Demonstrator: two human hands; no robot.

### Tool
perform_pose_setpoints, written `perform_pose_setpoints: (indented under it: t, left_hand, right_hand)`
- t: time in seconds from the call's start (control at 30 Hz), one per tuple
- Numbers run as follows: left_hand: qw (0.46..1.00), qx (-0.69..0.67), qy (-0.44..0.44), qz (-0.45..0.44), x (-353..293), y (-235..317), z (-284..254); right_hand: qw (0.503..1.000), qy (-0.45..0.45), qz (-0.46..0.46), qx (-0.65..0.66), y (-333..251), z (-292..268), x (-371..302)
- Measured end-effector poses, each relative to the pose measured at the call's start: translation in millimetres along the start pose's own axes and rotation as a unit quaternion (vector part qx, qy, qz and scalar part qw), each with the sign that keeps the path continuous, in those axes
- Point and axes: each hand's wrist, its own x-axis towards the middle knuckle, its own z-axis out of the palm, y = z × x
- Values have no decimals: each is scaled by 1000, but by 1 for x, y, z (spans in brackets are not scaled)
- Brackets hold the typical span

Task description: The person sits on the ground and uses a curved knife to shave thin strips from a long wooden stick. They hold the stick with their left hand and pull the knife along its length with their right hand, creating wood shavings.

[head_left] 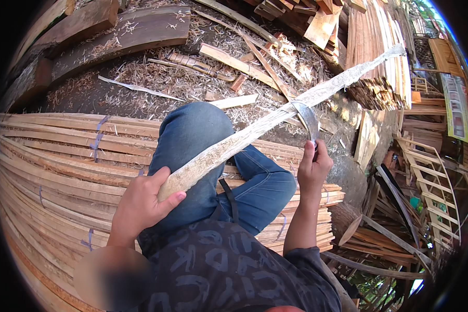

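Observation:
A long pale strip of wood (255, 127) with a rough, whitish face runs slantwise across my raised knee, from near left to far right. My left hand (145, 200) is closed round its near end, thumb on one side and fingers on the other. In my right hand (315, 160) is a sickle (308, 118) with a curved grey blade; its handle is mostly hidden in my fist. The blade's tip end meets the strip near its middle, at the edge facing me. The strip's far end sticks out in the air beyond the blade.
Stacked wooden slats (62, 166) tied with purple string lie under and beside me. Shavings (125, 99) and offcuts (242, 65) litter the ground ahead. Thick planks (119, 39) stand far left, a bundle of slats (374, 36) far right. A wooden ladder-like frame (431, 192) leans at right.

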Motion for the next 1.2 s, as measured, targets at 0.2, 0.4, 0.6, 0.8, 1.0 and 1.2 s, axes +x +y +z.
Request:
perform_pose_setpoints:
  t: [0.2,0.4,0.6,0.8,1.0,1.2]
  left_hand:
    - [999,-7,-31,-4,7,0,-6]
    - [998,-14,-51,-15,7,2,-10]
    - [998,-24,-53,-29,6,4,-10]
    - [998,-24,-47,-20,6,7,-7]
    - [999,-2,-29,-23,2,7,-3]
    - [1000,13,17,1,2,-3,-1]
  right_hand:
    - [992,13,42,118,-3,-6,-14]
    - [990,-133,-30,21,-39,12,-33]
    - [988,-102,-82,-78,-33,13,-14]
    - [989,-73,-81,-103,-23,12,-6]
    - [992,-22,-76,-103,-7,14,0]
    - [955,159,209,-141,139,-90,23]
